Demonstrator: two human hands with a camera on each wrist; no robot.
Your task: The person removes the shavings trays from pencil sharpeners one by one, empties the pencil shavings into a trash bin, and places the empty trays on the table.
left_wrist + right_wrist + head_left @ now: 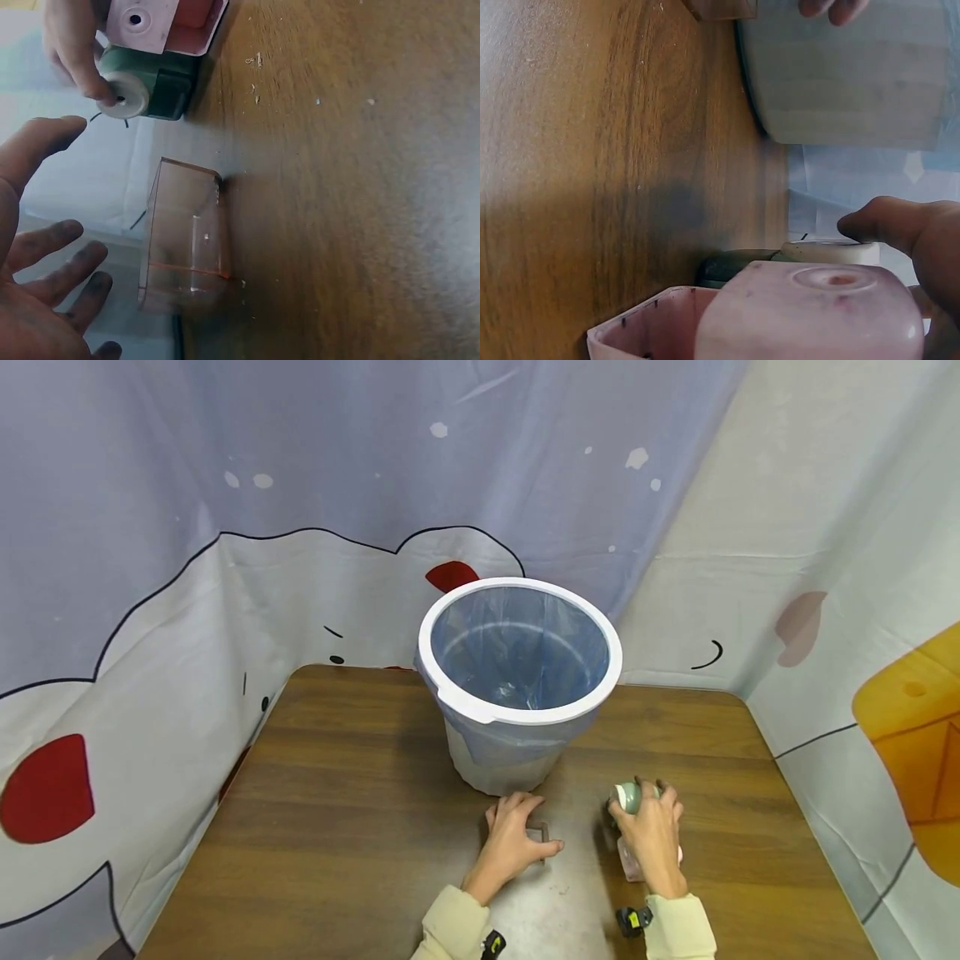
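Note:
My right hand (652, 837) grips a green pencil sharpener (630, 798) from above, its thumb on the pale round front. Close beside it, partly under the hand in the head view, stands a pink pencil sharpener (810, 315) with a round hole in its face and a hollow, open-topped part. Further left on the table sits a clear, brownish plastic box (187, 232), like a sharpener's shavings tray. Around this box, fingers and thumb spread wide apart, my left hand (513, 839) holds nothing. Dark smudges mark its fingertips.
A white bin (498, 768) lined with a bluish bag stands at the back middle of the wooden table (337, 827), just beyond the left hand. Small shavings (255, 90) lie scattered near the clear box. Printed curtains (360, 468) hang around the table's back and sides.

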